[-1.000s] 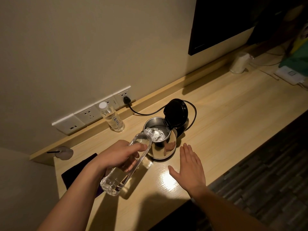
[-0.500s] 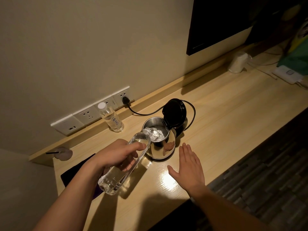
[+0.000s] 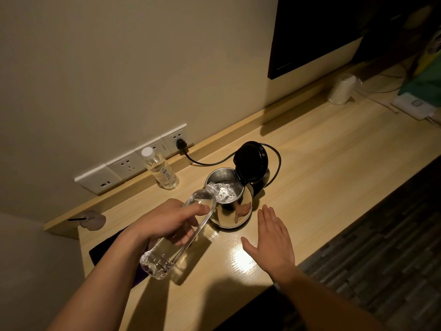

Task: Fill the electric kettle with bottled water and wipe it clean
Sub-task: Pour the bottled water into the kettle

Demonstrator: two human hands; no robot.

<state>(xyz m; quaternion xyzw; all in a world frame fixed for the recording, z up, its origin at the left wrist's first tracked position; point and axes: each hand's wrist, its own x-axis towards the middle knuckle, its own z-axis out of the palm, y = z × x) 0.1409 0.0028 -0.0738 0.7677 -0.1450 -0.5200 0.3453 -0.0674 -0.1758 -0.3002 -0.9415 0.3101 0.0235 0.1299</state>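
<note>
A steel electric kettle [image 3: 232,215] stands on the wooden desk [image 3: 322,177] with its black lid [image 3: 250,161] flipped up. My left hand [image 3: 167,220] grips a clear water bottle [image 3: 176,237], tilted so its uncapped neck sits over the kettle's mouth; water shows inside the kettle. My right hand [image 3: 270,237] rests flat on the desk, fingers straight, just right of the kettle and not touching it. A second, capped bottle [image 3: 161,169] stands upright by the wall sockets.
The kettle's black cord [image 3: 205,162] runs to a wall socket [image 3: 177,139]. A dark cloth [image 3: 107,249] lies at the desk's left end, partly under my left arm. A white cup [image 3: 341,90] and a white device [image 3: 415,106] sit far right. The desk's front edge is near my right wrist.
The bottle stays tilted over the kettle and its water level has dropped a little. My right hand has not moved from the desk.
</note>
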